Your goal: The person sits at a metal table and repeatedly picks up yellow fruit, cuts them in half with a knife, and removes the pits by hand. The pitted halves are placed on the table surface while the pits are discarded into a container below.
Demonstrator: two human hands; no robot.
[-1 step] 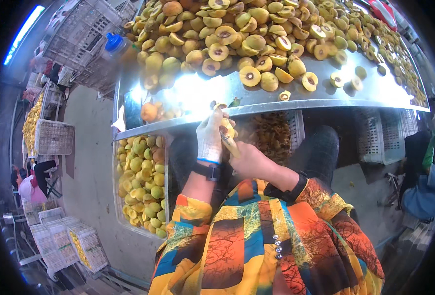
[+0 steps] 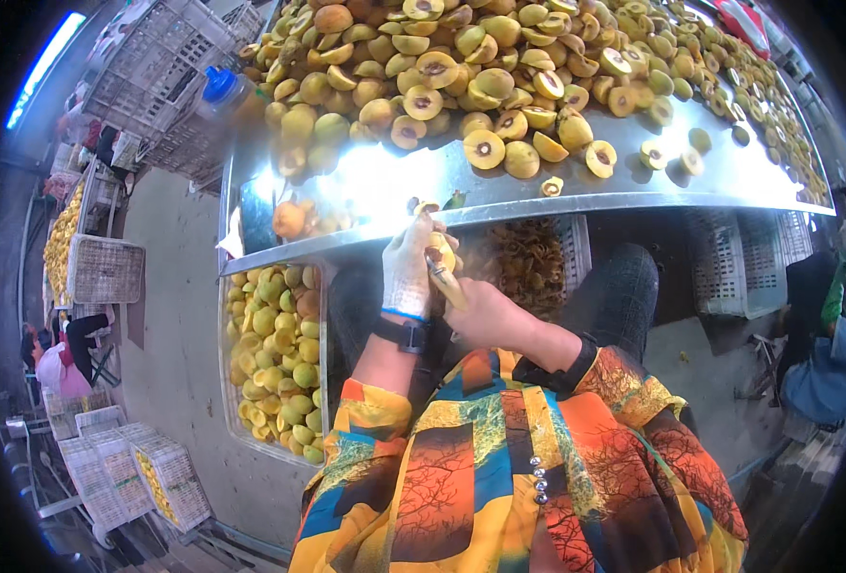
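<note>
In a white glove, my left hand [image 2: 406, 267] is closed round a halved yellow fruit [image 2: 446, 248], peach-like, just off the table's front edge. My bare right hand [image 2: 490, 313] grips a pitting tool by its pale handle [image 2: 449, 286]. The tool's working end meets the fruit's cut face, and its exact shape is hard to make out. On the metal table [image 2: 633, 198] lies a large heap of halved yellow peaches [image 2: 485, 149], many with a dark pit in the cut face. A small fruit piece [image 2: 552, 187] sits near the edge.
Below left stands a crate of peach halves [image 2: 279, 353]. Under the table, between my knees, a crate holds brownish scraps [image 2: 528, 263]. A blue-capped bottle [image 2: 222, 91] stands by the table's left side. White crates [image 2: 748, 263] are at the right. Another person [image 2: 64, 368] sits far left.
My right hand and the tool have shifted very slightly against the fruit. My left hand keeps its place, and the heap looks the same.
</note>
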